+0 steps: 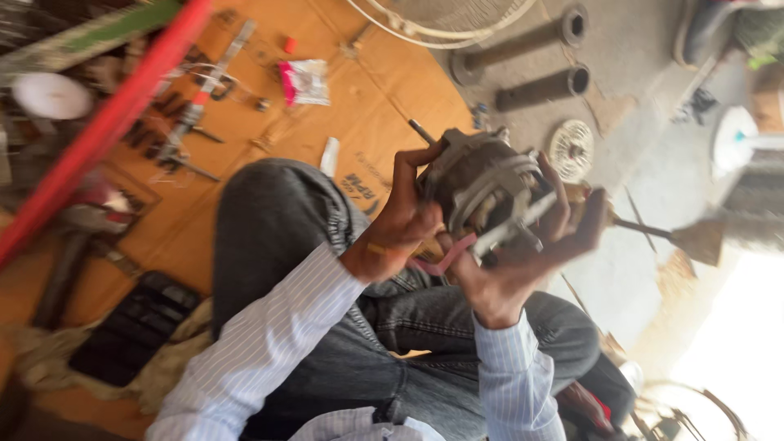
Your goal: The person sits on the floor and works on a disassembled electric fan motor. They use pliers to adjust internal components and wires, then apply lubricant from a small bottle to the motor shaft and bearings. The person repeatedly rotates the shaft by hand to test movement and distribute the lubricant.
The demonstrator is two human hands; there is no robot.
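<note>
A small grey electric motor with a shaft sticking out at its upper left is held above my lap. My left hand grips its left side, fingers curled over the top edge. My right hand cups it from below and the right, thumb near the housing. A pink wire or strap loops under the motor between my hands. The picture is blurred by motion.
My knees in grey jeans fill the middle. Brown cardboard on the floor carries tools, a pink-and-white packet and a black case. A red bar crosses at left. Dark pipes and a round slotted disc lie on concrete.
</note>
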